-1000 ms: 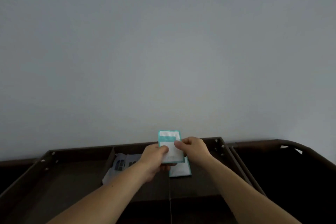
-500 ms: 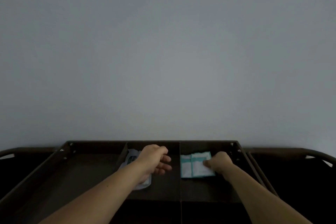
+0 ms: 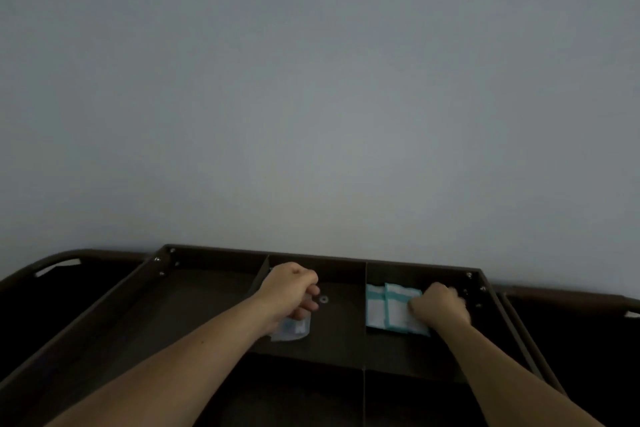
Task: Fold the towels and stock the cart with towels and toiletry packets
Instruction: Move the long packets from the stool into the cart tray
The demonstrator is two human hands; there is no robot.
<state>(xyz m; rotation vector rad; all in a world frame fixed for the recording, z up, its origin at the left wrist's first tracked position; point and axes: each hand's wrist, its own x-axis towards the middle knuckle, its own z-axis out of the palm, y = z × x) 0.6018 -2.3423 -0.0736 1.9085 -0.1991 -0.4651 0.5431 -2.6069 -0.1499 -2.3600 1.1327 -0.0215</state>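
Hands first: right hand (image 3: 440, 308) is curling its fingers down onto the right edge of the teal packets (image 3: 388, 310). I am reading that as a pinch on the upper one, though the fingertips are hidden. Left hand (image 3: 294, 291) is hovering with fingers curled over a pale clear pouch (image 3: 292, 329); I cannot tell whether it is gripping the pouch or only sitting above it.

Teal packets are lying flat and overlapping in the right-hand compartment of the cart (image 3: 214, 258) top tray, their left edge close against the divider (image 3: 365, 274). The pouch is lying in the middle compartment. A grey wall (image 3: 311, 97) is filling the view behind the cart. Towels are not showing in this view.

Handling judgement: the packets are looking light, thin and floppy, and their film is probably slick enough to let one slide over the other. I am judging a pinch on a sealed border edge safer than pressing the middle, where the contents might crease.
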